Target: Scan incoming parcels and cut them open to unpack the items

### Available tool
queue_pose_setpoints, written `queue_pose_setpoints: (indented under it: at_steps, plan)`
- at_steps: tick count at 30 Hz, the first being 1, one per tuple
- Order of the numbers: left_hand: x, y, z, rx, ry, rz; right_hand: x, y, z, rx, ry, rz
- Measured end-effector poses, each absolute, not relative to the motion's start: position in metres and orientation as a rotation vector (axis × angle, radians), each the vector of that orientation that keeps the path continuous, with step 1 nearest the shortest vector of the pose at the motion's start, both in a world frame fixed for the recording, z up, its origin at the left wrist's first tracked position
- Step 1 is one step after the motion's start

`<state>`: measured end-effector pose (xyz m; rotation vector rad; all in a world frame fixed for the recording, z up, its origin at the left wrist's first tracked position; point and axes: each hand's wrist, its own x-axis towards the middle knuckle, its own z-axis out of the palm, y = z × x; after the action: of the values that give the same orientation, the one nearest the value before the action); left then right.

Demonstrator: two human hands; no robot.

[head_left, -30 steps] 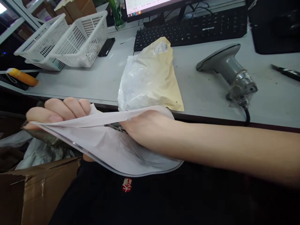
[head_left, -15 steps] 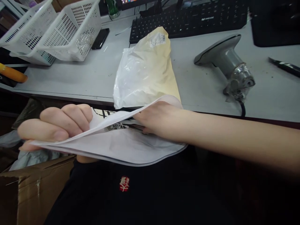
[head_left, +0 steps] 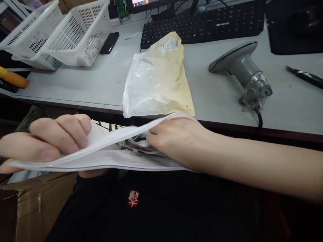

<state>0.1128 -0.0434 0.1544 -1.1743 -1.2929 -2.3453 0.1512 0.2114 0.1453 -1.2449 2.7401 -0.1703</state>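
Note:
My left hand (head_left: 58, 136) is closed around the left end of a white plastic bag (head_left: 106, 159) and holds its mouth stretched. Into that opening reaches my right hand (head_left: 174, 137), its visible fingers bent inward and the fingertips hidden. Beside those fingers, inside the bag, lie white loops and thin edges of something (head_left: 140, 143) too jumbled to name. Behind the bag, on the desk's front edge, rests a packed pouch (head_left: 156, 79), part clear white and part pale yellow, with a barcode label.
On the grey desk (head_left: 83, 85) stand white mesh baskets (head_left: 78, 37), with a black phone (head_left: 109, 43) alongside. A keyboard (head_left: 202, 25) lies at the back. Rightward are a grey barcode scanner (head_left: 239, 67) and a black cutter-like tool (head_left: 306, 76). A cardboard box (head_left: 37, 205) sits lower left.
My left hand has shifted left and slightly down with the bag's end. The bag's mouth is pulled longer and flatter, and my right hand sits slightly lower, with more white loops showing beside it.

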Motion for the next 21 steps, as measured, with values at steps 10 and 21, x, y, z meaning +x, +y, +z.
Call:
queue_pose_setpoints:
  at_steps: [10, 21]
  plan:
    - [0.105, -0.025, 0.139, -1.299, -1.405, -2.027, 0.146, 0.251, 0.149, -0.919, 2.76, -1.018]
    - [0.138, -0.016, 0.092, -1.279, -1.553, -2.256, 0.191, 0.257, 0.094, -1.154, 2.311, -0.633]
